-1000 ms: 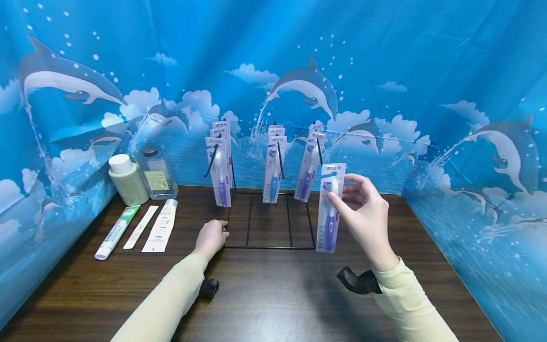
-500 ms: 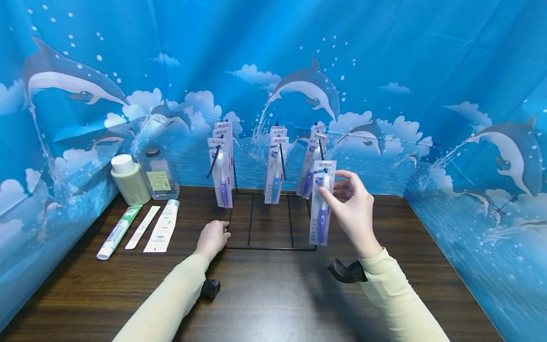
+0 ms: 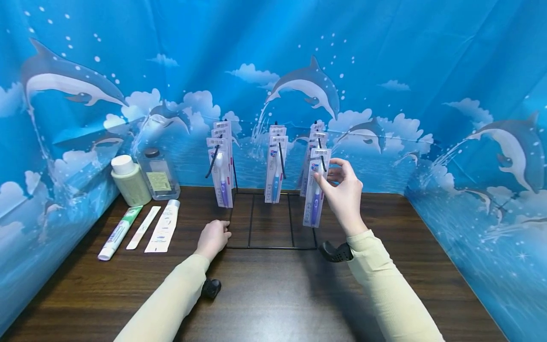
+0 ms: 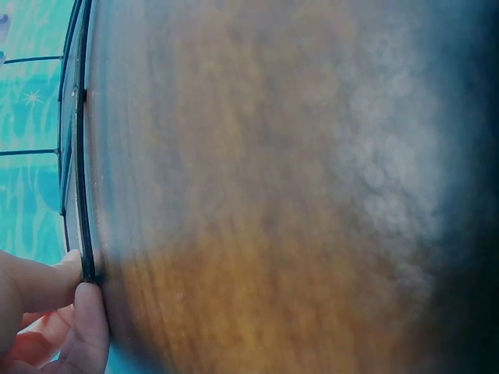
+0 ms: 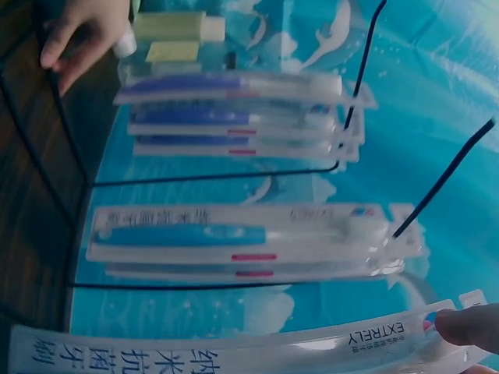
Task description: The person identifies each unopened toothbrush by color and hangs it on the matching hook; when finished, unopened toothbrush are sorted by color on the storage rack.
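My right hand point(image 3: 343, 190) pinches a packaged purple toothbrush point(image 3: 315, 202) near its upper right edge, and the pack hangs upright. The tip of the rack's right hook point(image 3: 323, 164) shows in front of the pack's top, at its hanging slot. In the right wrist view, the thumb point(image 5: 466, 325) presses the pack's face by the slot end. My left hand point(image 3: 212, 239) holds the front left corner of the black wire rack point(image 3: 271, 248); its thumb and fingertips meet around the wire in the left wrist view. Packaged toothbrushes also hang on the left hook point(image 3: 221, 183) and middle hook point(image 3: 274, 183).
At the left stand a green bottle with a white cap point(image 3: 130, 183) and a clear bottle point(image 3: 159, 175). In front of them lie a green-white toothpaste tube point(image 3: 119, 232), a narrow sachet point(image 3: 143, 228) and a white tube point(image 3: 163, 228). A dolphin-print curtain point(image 3: 273, 57) encloses the table.
My right hand has moved left and away from me with the toothbrush pack, bringing its top from right of the rack onto the right hook's tip. The left hand has kept its place.
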Demonstrator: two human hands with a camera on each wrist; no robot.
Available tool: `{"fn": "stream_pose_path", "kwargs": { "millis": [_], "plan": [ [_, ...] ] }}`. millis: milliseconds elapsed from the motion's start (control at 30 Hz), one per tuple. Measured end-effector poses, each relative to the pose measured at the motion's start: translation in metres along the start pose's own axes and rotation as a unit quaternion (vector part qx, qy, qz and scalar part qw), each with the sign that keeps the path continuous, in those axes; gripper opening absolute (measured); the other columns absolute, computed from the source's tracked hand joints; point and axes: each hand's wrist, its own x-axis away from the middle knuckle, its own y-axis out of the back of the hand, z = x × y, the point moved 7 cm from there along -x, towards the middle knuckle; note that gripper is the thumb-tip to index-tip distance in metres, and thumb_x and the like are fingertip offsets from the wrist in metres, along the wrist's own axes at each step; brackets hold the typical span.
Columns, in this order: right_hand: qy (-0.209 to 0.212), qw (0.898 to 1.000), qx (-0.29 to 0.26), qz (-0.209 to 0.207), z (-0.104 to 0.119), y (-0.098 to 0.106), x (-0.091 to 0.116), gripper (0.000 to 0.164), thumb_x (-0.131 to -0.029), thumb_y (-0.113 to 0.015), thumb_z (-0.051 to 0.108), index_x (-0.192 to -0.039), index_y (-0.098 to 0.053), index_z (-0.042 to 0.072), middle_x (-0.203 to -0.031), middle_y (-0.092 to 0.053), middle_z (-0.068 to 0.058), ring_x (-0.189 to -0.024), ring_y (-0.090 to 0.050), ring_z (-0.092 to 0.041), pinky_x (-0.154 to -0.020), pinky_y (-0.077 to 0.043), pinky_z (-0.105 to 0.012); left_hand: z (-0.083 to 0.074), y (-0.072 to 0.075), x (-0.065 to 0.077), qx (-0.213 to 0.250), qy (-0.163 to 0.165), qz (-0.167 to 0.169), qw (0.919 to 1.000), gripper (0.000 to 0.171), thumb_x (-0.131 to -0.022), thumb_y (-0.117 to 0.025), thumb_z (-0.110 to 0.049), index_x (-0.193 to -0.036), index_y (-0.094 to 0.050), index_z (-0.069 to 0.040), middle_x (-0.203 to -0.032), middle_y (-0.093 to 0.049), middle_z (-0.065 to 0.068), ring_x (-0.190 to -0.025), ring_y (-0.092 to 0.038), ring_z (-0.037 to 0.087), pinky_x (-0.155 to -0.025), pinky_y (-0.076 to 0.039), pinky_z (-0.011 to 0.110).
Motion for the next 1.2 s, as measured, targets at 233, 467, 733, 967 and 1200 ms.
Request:
{"fn": "stream_pose_path", "kwargs": {
  "millis": [233,467,733,967,1200],
  "plan": [
    [-0.013,0.999,0.042,0.001,-0.013,-0.009,-0.022,0.046,-0.084,-0.073,0.026,-0.122,-0.056,0.006,-0.100,-0.068,-0.017,-0.089,-0.067,-0.028,-0.080,-0.055,-0.041,-0.001,-0.001,0.000,0.000,0.003,0.005,1.0000,0.037,-0.087,-0.066,-0.006,-0.122,-0.062,0.003,-0.088,-0.068,0.011,-0.092,-0.063,0.029,-0.082,-0.050,0.045],
    [-0.011,0.997,0.070,0.004,-0.023,-0.014,-0.034,0.045,-0.086,-0.070,0.028,-0.122,-0.055,0.006,-0.102,-0.067,-0.017,-0.092,-0.068,-0.030,-0.080,-0.054,-0.043,-0.002,-0.004,0.001,0.004,0.008,0.010,0.9999,0.038,-0.087,-0.066,-0.007,-0.123,-0.061,0.003,-0.087,-0.066,0.010,-0.090,-0.063,0.028,-0.082,-0.050,0.044],
    [-0.010,0.998,0.059,0.000,-0.026,-0.015,-0.039,0.047,-0.087,-0.070,0.028,-0.124,-0.053,0.005,-0.105,-0.067,-0.019,-0.094,-0.067,-0.030,-0.082,-0.054,-0.042,-0.005,-0.003,-0.004,0.000,-0.006,0.002,1.0000,0.037,-0.086,-0.067,-0.006,-0.121,-0.062,0.004,-0.084,-0.067,0.008,-0.087,-0.063,0.027,-0.080,-0.050,0.044],
    [-0.029,0.997,0.069,0.022,-0.031,-0.014,-0.034,0.050,-0.087,-0.069,0.027,-0.128,-0.051,0.006,-0.114,-0.065,-0.017,-0.101,-0.064,-0.028,-0.085,-0.053,-0.042,-0.002,-0.010,-0.001,0.013,0.014,0.012,0.9998,0.039,-0.087,-0.067,-0.008,-0.124,-0.061,0.002,-0.088,-0.066,0.008,-0.089,-0.062,0.026,-0.080,-0.050,0.043],
    [-0.021,0.997,0.069,0.026,-0.029,0.000,-0.025,0.047,-0.086,-0.070,0.025,-0.127,-0.053,0.009,-0.113,-0.066,-0.013,-0.101,-0.063,-0.028,-0.086,-0.052,-0.043,0.001,-0.007,-0.001,0.022,0.012,0.002,0.9997,0.040,-0.088,-0.066,-0.008,-0.125,-0.060,0.003,-0.085,-0.063,0.008,-0.085,-0.059,0.025,-0.079,-0.049,0.042]
  ]
}}
